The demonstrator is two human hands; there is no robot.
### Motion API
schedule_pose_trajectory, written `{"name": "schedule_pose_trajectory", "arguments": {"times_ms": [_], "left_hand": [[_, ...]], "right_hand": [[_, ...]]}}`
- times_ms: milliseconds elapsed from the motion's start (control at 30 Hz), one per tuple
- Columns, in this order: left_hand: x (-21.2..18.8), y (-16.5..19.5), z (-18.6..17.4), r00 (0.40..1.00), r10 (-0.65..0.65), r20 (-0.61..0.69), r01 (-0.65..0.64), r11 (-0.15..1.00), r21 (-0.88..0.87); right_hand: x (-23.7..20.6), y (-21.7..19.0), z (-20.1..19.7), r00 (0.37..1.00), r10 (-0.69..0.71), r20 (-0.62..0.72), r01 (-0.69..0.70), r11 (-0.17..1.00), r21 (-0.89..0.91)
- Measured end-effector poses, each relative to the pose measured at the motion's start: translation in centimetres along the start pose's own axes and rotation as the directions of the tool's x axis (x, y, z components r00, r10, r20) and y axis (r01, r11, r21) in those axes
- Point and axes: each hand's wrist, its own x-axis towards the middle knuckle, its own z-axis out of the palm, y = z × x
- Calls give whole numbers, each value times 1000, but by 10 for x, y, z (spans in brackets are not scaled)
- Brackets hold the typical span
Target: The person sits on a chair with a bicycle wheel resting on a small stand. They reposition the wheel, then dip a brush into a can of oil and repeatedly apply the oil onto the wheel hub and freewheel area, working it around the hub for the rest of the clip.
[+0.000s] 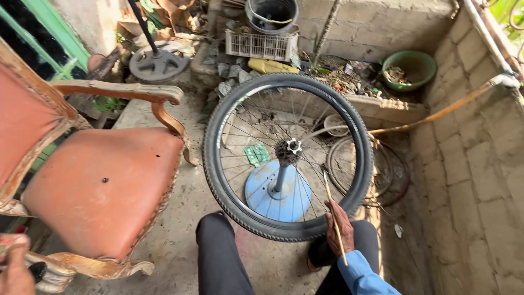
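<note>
A bicycle wheel [229, 109] with a black tyre and thin spokes lies flat on a post with a round blue base [262, 194], in front of my knees. My right hand [339, 226], in a blue sleeve, rests on the near right of the tyre and holds a thin wooden stick [329, 192] that points up across the spokes. My left hand [13, 270] is at the bottom left corner, beside the chair's front; its fingers are mostly out of frame and what it grips is unclear.
An orange padded armchair [103, 186] with a carved wooden frame stands at left. A bare wheel rim [376, 169] leans by the brick wall at right. A white crate [262, 45], black bucket [271, 13], green bowl [416, 68] and a round iron stand base [158, 63] sit behind.
</note>
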Motion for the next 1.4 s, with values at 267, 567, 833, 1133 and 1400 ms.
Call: {"name": "schedule_pose_trajectory", "arguments": {"times_ms": [267, 567, 833, 1133, 1400], "left_hand": [[-152, 39, 44, 925, 268, 271, -126, 886, -446], [-299, 95, 106, 650, 297, 699, -54, 936, -348], [-326, 110, 132, 527, 243, 815, -69, 967, -244], [-321, 100, 140, 516, 275, 811, -134, 961, -240], [-303, 59, 150, 514, 598, 615, -364, 802, -474]], "right_hand": [[-9, -1, -18, 995, 89, -42, -88, 996, 17], [-27, -2, -44, 974, 220, -46, -185, 901, 392], [-42, 12, -45, 960, 273, -61, -220, 871, 439], [-57, 27, -36, 952, 306, 5, -266, 821, 506], [-72, 19, -3, 988, 116, 100, -140, 947, 288]]}}
